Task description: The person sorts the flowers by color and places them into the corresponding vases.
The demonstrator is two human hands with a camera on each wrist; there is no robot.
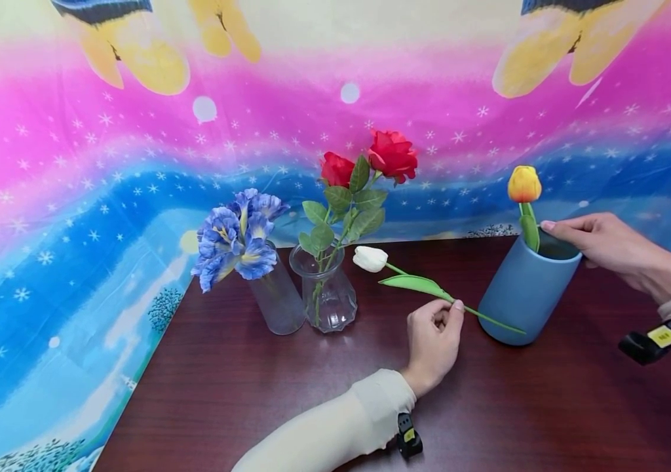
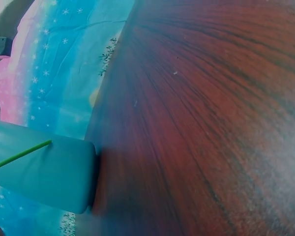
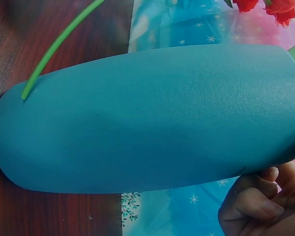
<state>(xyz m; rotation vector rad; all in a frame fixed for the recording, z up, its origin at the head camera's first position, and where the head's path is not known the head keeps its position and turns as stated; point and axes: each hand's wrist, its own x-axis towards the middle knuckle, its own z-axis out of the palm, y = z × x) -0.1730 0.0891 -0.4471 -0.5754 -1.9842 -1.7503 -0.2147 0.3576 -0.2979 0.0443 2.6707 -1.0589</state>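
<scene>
My left hand (image 1: 434, 337) pinches the green stem of a white tulip (image 1: 369, 259) between thumb and forefinger. The bloom points left, and the stem's cut end overlaps the lower front of a blue vase (image 1: 530, 288). At the vase's rim, my right hand (image 1: 618, 249) grips the right side, thumb on top. A yellow-orange tulip (image 1: 525, 184) stands in this vase, leaning on its left rim. In the right wrist view, curled fingers (image 3: 250, 204) show beside the vase, near the white tulip's stem (image 3: 59, 43).
To the left, a clear glass vase (image 1: 329, 305) holds red roses (image 1: 392, 155). Beside it stands a frosted vase (image 1: 276, 298) with blue irises (image 1: 235, 239). A printed cloth (image 1: 288, 98) hangs behind the dark wooden table (image 1: 223, 406).
</scene>
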